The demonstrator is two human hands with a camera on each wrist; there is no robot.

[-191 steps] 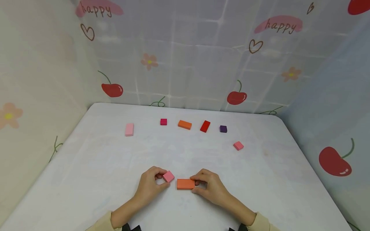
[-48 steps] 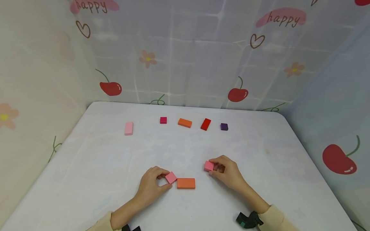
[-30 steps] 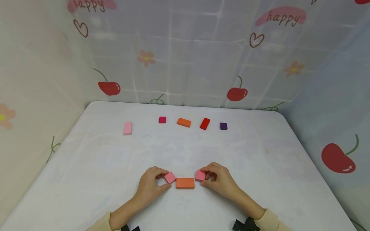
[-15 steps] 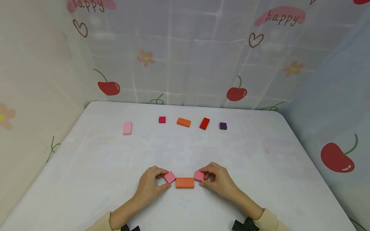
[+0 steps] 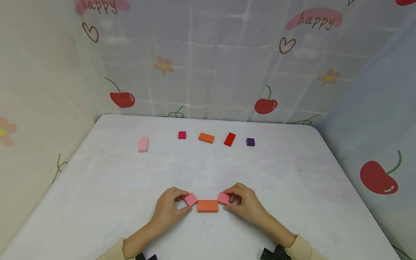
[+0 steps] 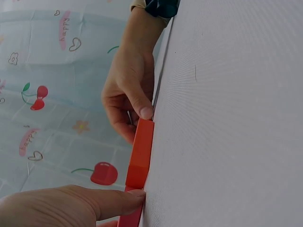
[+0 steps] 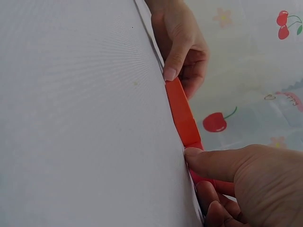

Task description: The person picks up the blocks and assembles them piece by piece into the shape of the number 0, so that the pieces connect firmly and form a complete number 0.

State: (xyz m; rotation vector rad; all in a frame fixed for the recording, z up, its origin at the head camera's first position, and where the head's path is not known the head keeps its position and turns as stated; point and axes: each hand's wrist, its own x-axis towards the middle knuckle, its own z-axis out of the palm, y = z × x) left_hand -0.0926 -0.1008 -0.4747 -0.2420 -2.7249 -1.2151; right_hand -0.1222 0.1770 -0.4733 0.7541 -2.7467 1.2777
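Note:
In the head view an orange rectangular block [image 5: 208, 206] lies flat near the front of the white table. My left hand [image 5: 170, 206] pinches a pink block [image 5: 191, 199], turned at an angle, at the orange block's left end. A second pink block [image 5: 223, 198] sits slightly turned at its right end, pinched between thumb and fingers of my right hand [image 5: 245, 202]. Each pink block meets an upper corner of the orange one. Both wrist views show the orange block [image 6: 140, 153] from the side, with a thumb pressed on the pink block [image 7: 201, 175] beside it.
Along the back of the table [image 5: 208, 166] lie a light pink block [image 5: 143, 144], a crimson block [image 5: 182, 135], a smaller-looking orange block [image 5: 206, 138], a red block [image 5: 229, 139] and a dark purple block [image 5: 250, 142]. A printed curtain [image 5: 208, 65] surrounds the table.
My right hand left the orange block, took the pink block from the right side and brought it to the orange block's right end. My left hand moved its pink block against the left end.

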